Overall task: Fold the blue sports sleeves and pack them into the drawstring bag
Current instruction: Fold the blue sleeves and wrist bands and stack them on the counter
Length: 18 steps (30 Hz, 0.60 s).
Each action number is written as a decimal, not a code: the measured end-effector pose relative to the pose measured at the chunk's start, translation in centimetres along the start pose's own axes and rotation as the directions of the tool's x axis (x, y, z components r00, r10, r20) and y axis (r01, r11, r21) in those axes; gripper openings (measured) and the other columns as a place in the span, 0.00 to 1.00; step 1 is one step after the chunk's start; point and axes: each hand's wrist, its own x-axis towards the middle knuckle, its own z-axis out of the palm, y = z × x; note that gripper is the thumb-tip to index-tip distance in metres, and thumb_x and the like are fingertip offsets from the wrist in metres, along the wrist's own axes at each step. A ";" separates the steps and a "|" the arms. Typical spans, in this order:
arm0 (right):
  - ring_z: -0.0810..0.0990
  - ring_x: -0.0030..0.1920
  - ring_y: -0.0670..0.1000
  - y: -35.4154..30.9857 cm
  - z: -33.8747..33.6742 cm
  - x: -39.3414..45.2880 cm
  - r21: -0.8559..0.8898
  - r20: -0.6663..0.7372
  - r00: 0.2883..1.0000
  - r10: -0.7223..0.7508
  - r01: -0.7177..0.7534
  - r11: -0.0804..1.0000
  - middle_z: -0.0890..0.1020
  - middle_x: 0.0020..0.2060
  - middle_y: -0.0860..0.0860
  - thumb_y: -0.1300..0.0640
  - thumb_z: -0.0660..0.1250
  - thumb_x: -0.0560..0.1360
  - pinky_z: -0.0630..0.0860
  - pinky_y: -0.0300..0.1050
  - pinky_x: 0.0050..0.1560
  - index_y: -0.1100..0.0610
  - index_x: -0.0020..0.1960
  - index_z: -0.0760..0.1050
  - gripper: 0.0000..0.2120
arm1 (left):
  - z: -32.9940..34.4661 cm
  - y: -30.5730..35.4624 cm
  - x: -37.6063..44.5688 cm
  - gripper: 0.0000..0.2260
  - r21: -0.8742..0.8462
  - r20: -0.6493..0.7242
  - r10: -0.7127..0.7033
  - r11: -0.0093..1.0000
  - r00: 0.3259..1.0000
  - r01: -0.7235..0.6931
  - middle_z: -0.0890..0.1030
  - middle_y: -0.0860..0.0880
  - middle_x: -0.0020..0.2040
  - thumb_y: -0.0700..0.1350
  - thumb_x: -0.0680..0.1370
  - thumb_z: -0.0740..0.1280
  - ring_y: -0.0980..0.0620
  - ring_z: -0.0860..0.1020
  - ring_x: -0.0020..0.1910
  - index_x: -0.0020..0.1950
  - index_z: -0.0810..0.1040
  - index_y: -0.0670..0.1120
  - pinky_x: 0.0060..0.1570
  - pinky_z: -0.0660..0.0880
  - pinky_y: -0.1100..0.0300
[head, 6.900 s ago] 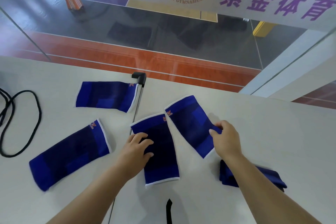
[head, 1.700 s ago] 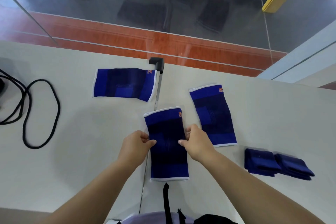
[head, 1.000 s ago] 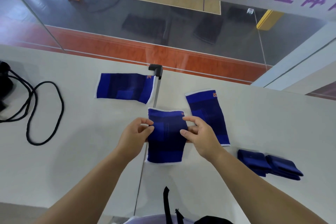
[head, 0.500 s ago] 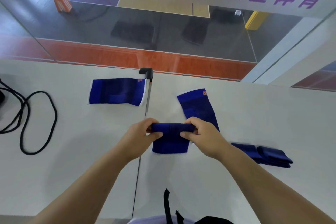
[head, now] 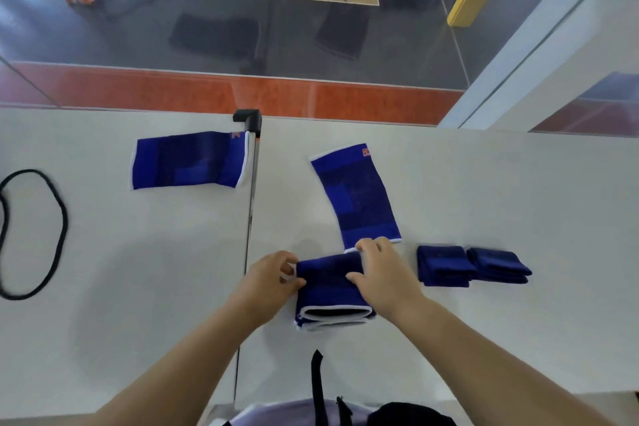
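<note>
Sleeve in my hands: the folded sleeve (head: 330, 290) lies on the white table (head: 484, 190), close to me and right between my two hands; its open white-edged ends face me and its fold faces away.

Long way: now it is doubled over, it looks about as wide as it is deep; I think it still runs a bit longer toward me than across.

Left hand: my left hand (head: 268, 278) is at the sleeve's left edge; the fingers are curled and seem to pinch that edge.

Right hand: my right hand (head: 383, 273) lies on the top right part of the sleeve; the fingers are bent over the far fold and the thumb presses on top.

Which hand is nearer: both touch it; the right one covers more of it, so I think it does the pressing next.

Done pile: two folded sleeves (head: 470, 266) sit side by side, just to the right of my right hand.

Still to fold: one flat sleeve (head: 358, 195) lies just past my right hand, its near end almost at my fingertips; another flat sleeve (head: 190, 159) lies far left, lying sideways.

Table: two white tops meet at a seam (head: 249, 218); a black cord (head: 33, 235) loops at the left.

Room: a gym floor shows past the far edge.

Bag: I cannot tell which thing is the bag.
</note>
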 end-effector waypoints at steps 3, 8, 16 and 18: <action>0.74 0.57 0.52 -0.2 0.6 -0.9 0.002 -0.019 0.970 -0.241 0.241 0.970 0.75 0.56 0.52 0.46 0.66 0.74 0.73 0.44 0.59 0.56 0.62 0.74 0.20 | -0.5 -0.3 0.2 0.14 0.030 -0.056 -0.002 1.000 0.998 0.004 0.78 0.52 0.55 0.49 0.77 0.67 0.53 0.77 0.51 0.61 0.74 0.50 0.49 0.72 0.61; 0.82 0.49 0.56 -0.3 2.5 -1.8 -0.188 0.043 0.907 -0.420 0.420 0.888 0.82 0.52 0.54 0.49 0.73 0.65 0.83 0.49 0.42 0.56 0.54 0.81 0.19 | -1.6 -0.4 0.6 0.12 0.039 -0.113 0.016 0.999 0.993 -0.012 0.78 0.53 0.52 0.50 0.77 0.66 0.55 0.77 0.48 0.58 0.76 0.49 0.46 0.71 0.62; 0.80 0.50 0.57 1.8 1.7 -2.0 -0.245 0.046 0.935 -0.350 0.351 0.904 0.80 0.53 0.54 0.52 0.78 0.62 0.82 0.52 0.42 0.55 0.55 0.79 0.22 | -1.4 0.1 0.8 0.10 0.022 -0.103 0.024 1.000 0.994 -0.022 0.79 0.53 0.52 0.50 0.77 0.66 0.55 0.77 0.49 0.56 0.77 0.50 0.48 0.72 0.62; 0.77 0.56 0.58 1.7 0.8 -1.7 -0.203 0.051 0.937 -0.344 0.347 0.916 0.78 0.57 0.54 0.54 0.73 0.69 0.79 0.53 0.52 0.57 0.59 0.78 0.20 | -1.5 0.4 1.0 0.10 0.025 -0.113 0.031 0.999 0.993 -0.028 0.79 0.53 0.52 0.50 0.77 0.66 0.54 0.77 0.49 0.56 0.77 0.50 0.49 0.72 0.61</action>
